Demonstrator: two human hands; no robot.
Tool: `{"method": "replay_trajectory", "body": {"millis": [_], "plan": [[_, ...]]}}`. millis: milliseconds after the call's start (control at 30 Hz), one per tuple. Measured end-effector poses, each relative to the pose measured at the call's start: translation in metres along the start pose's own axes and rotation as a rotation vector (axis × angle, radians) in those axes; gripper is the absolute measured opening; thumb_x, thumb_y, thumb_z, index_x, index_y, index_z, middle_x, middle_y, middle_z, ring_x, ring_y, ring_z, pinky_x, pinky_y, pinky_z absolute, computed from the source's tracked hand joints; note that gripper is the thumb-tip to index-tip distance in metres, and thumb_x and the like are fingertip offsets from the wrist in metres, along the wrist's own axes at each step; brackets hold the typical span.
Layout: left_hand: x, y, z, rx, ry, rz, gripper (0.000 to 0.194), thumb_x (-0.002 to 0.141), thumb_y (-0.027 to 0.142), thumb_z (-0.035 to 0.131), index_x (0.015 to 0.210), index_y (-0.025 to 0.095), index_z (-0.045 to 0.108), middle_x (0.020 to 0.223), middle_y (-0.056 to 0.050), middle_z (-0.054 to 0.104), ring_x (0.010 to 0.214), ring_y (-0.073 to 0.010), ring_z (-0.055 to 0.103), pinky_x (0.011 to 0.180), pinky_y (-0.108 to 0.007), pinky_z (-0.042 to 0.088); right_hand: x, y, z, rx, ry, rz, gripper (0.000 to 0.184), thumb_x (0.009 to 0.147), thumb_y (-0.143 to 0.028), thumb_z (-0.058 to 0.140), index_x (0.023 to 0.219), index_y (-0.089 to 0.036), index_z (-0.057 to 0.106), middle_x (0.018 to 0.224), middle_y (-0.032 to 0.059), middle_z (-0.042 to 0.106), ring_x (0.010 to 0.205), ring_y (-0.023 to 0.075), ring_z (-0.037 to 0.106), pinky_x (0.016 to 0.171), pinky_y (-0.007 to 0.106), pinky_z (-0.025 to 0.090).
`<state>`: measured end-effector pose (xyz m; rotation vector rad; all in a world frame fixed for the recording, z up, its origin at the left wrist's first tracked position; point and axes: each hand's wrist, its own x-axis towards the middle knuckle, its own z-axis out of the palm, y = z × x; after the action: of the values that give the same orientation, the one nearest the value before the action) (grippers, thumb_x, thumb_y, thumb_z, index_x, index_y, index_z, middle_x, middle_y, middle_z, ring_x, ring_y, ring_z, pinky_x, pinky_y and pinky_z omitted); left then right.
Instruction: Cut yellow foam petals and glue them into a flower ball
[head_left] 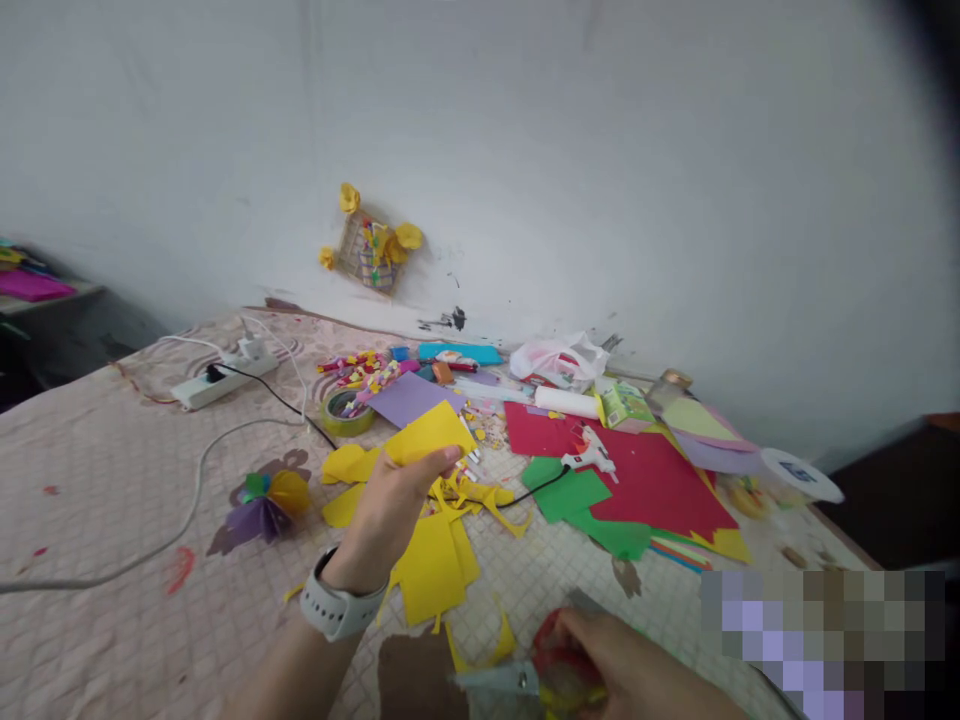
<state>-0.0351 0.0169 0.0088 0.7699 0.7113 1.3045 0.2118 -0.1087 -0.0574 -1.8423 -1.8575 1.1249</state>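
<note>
l hand (386, 520) grips yellow paper (429, 433), r hand (630, 670) red scissors (506, 678)

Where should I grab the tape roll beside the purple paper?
Pinch the tape roll by its rim from the near side, thumb into the core. It lies tilted on the quilted cover with the open core showing, and the near edge looks free, while colourful paper scraps crowd its far side.

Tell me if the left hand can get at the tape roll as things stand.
Probably yes: the left hand is close to the tape roll, with only flat paper between them, but it grips yellow paper and would likely have to release it first.
</note>
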Motion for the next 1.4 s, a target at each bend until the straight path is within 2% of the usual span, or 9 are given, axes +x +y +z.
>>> {"method": "replay_trajectory", "body": {"millis": [67,200,300,400,467,567,667,1067,1400], "plan": [[0.0,0.003,0.0,-0.03,0.037,0.029,0.012,0.061,0.02,0.078,0.06,0.015,0.068,0.062,0.002,0.062,0.061,-0.0107,0.053,0.062,-0.023,0.043,0.001,0.006,-0.006,0.134,-0.087,-0.013,0.033,0.052,-0.012,0.066,0.083,-0.025,0.065,0.079,0.0005,0.069,0.07,0.0222,0.065,0.058,0.028,0.047],[-0.001,0.007,0.004,-0.056,0.109,0.056,0.014,0.061,0.021,0.077,0.06,0.015,0.064,0.061,0.003,0.059,0.061,-0.0097,0.05,0.061,-0.021,0.042,0.019,0.012,-0.004,0.537,0.233,-0.183,0.035,0.051,-0.013,0.07,0.079,-0.031,0.061,0.083,0.0048,0.065,0.079,0.0283,0.063,0.065,0.037,0.049],[-0.005,0.006,0.006,-0.02,0.142,0.046,0.019,0.063,0.023,0.076,0.056,0.015,0.06,0.059,0.003,0.056,0.059,-0.0091,0.048,0.059,-0.021,0.042,0.046,0.001,0.013,0.685,0.367,-0.229,0.034,0.06,-0.037,0.073,0.09,-0.033,0.057,0.067,0.0002,0.054,0.055,0.0221,0.054,0.045,0.032,0.042],[-0.009,0.006,0.009,-0.018,0.161,0.03,0.019,0.064,0.025,0.075,0.059,0.016,0.059,0.057,0.004,0.054,0.058,-0.009,0.047,0.058,-0.021,0.042,0.07,-0.03,0.03,0.734,0.358,-0.267,0.046,0.061,-0.056,0.07,0.095,-0.029,0.055,0.063,-0.0024,0.049,0.046,0.015,0.044,0.035,0.024,0.032],[-0.012,0.007,0.012,-0.047,0.149,0.03,0.018,0.064,0.024,0.075,0.061,0.016,0.059,0.058,0.004,0.055,0.059,-0.0094,0.048,0.059,-0.021,0.043,0.079,-0.061,0.035,0.797,0.367,-0.381,0.05,0.055,-0.057,0.075,0.089,-0.027,0.055,0.064,-0.0036,0.048,0.049,0.0132,0.044,0.04,0.023,0.036],[-0.016,0.009,0.016,-0.083,0.095,0.023,0.017,0.062,0.022,0.075,0.062,0.015,0.059,0.061,0.003,0.057,0.06,-0.0094,0.05,0.059,-0.021,0.043,0.085,-0.108,0.031,0.866,0.512,-0.49,0.024,0.072,-0.037,0.07,0.082,-0.025,0.052,0.07,-0.0031,0.052,0.06,0.0134,0.05,0.053,0.025,0.045],[-0.017,0.009,0.017,-0.069,0.05,0.015,0.017,0.064,0.022,0.074,0.063,0.015,0.059,0.062,0.003,0.057,0.059,-0.0091,0.049,0.058,-0.021,0.043,0.091,-0.133,0.02,0.948,0.604,-0.626,0.022,0.073,-0.028,0.069,0.078,-0.025,0.048,0.074,-0.0024,0.058,0.069,0.0156,0.059,0.062,0.028,0.05],[-0.014,-0.014,0.02,0.062,-0.005,-0.105,0.013,0.066,0.024,0.073,0.072,0.015,0.065,0.072,-0.002,0.064,0.067,-0.0138,0.056,0.065,-0.025,0.045,0.086,-0.129,-0.001,0.859,0.567,-0.515,0.019,0.076,-0.02,0.067,0.081,-0.024,0.05,0.071,-0.0049,0.054,0.061,0.0116,0.053,0.058,0.024,0.047],[-0.012,-0.023,0.021,0.085,-0.041,-0.039,0.015,0.068,0.027,0.076,0.08,0.019,0.072,0.083,-0.002,0.071,0.078,-0.0187,0.063,0.074,-0.028,0.05,0.088,-0.132,0.002,0.887,0.671,-0.349,0.026,0.071,-0.016,0.069,0.08,-0.025,0.046,0.066,-0.008,0.051,0.056,0.0094,0.051,0.05,0.02,0.045]]}}
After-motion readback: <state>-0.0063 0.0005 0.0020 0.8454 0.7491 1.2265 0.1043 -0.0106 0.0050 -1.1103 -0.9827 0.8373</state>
